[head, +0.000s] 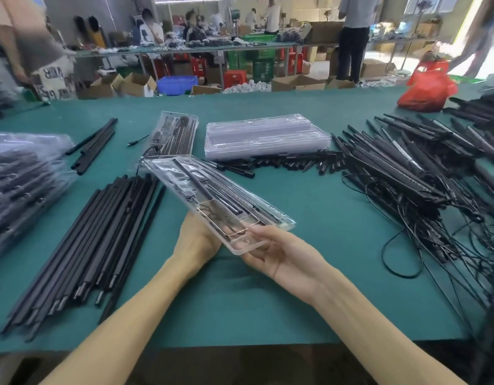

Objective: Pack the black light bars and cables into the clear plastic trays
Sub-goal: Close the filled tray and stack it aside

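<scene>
Spreading across the whole view, the green tabletop carries the stock: a fan of bare black light bars at the left, a big tangle of bars with cables at the right, a stack of empty clear trays at the far middle, and a filled tray lying just left of that stack. Above the tabletop's near middle both hands hold one clear plastic tray, already loaded with a black bar and what looks like a coiled cable. Its long axis runs from far-left down to near-right, so nearly all of it reaches away and leftward from the grip. The left hand cups the near end from beneath, fingers mostly hidden under the plastic; the right hand pinches the near corner, thumb on top, fingers closed under it. The left hand is the nearer to the bagged bundles at the left edge, so setting this tray down among finished ones probably falls to that side. Dark letters on a pale bag at the far left are mirrored or cut off and cannot be read; no brand shows on the tray
</scene>
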The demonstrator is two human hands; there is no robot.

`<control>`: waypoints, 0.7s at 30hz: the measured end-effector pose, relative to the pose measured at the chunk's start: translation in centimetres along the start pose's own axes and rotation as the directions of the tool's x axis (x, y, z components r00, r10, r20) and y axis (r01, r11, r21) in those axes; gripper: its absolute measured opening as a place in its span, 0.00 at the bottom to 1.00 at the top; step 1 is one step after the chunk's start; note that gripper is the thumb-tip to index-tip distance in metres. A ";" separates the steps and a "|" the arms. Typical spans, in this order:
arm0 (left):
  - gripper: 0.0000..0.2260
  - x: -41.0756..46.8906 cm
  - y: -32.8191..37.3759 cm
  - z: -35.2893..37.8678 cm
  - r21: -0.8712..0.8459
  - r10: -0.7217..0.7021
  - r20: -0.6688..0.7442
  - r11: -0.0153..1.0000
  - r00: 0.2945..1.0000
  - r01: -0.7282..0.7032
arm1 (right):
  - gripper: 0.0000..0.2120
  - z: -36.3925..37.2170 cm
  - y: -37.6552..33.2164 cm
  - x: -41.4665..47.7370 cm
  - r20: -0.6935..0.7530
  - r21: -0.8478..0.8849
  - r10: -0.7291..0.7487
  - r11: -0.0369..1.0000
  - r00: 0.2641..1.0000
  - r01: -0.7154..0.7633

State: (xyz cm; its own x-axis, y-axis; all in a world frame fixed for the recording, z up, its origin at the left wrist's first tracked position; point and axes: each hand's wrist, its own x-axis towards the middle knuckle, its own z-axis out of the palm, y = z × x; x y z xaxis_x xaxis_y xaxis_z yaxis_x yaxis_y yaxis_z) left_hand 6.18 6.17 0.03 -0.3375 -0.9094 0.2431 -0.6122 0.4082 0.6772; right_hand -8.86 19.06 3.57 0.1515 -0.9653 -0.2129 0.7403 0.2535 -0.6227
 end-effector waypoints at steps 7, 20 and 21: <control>0.08 -0.4 1.1 -0.4 -0.115 0.142 0.001 0.983 0.990 -0.141 | 0.09 2.3 -0.2 3.4 0.113 -0.024 -0.066 0.997 0.991 0.069; 0.08 1.0 0.1 0.5 0.269 0.100 0.010 0.958 0.995 -0.099 | 0.08 11.6 -3.6 20.3 -0.011 0.108 -0.119 0.987 0.993 0.120; 0.09 1.2 0.0 0.5 0.270 0.084 0.021 0.959 0.996 -0.087 | 0.07 11.9 -3.5 21.9 -0.043 0.104 -0.119 0.987 0.992 0.123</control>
State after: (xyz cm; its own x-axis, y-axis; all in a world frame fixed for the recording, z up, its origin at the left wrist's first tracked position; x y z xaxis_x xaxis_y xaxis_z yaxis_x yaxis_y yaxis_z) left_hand 5.41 5.14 -0.04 -0.4029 -0.8698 0.2848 -0.7507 0.4921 0.4408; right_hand -0.37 -3.68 10.05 0.0341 -0.9850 -0.1689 0.8171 0.1248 -0.5628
